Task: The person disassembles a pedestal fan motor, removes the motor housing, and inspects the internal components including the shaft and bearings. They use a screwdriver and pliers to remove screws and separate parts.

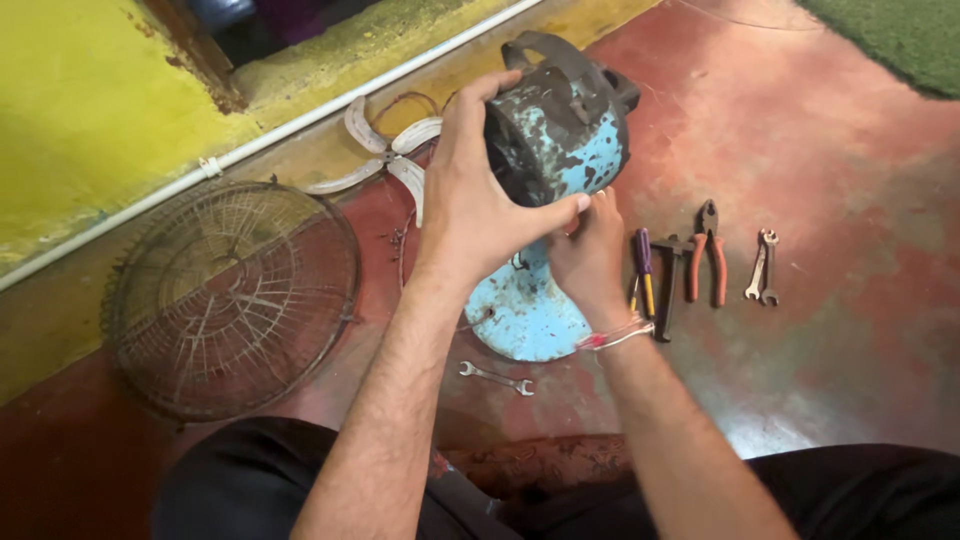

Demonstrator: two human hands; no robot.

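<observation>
- Fan motor housing (565, 125): worn blue-painted metal with rust patches and a dark handle on top; held up at upper centre of the frame, above its round blue base (520, 315). Judged heavy and rigid, with flaking paint giving a rough, non-slip surface; best taken around the drum body or by the top handle, not by any wiring.
- Left hand (475, 190): spread wide and wrapped over the front face of the housing, thumb stretched along its lower edge; the housing is gripped.
- Right hand (590, 255): placed under the housing, fingers curled against its underside; whether something small is pinched cannot be told. A red and white thread band is worn at the wrist.
- Wire fan guard (235, 295): rusty, laid flat at centre left.
- Fan blade (385, 160): pale, three-lobed, lying near the wall at upper centre-left.
- Open-ended spanner (495, 377): on the floor below the base.
- Screwdriver (645, 270), hammer (672, 285), orange-handled pliers (705, 260) and two small spanners (763, 265): set in a row at centre right.
- Floor (850, 160): red, worn.
</observation>
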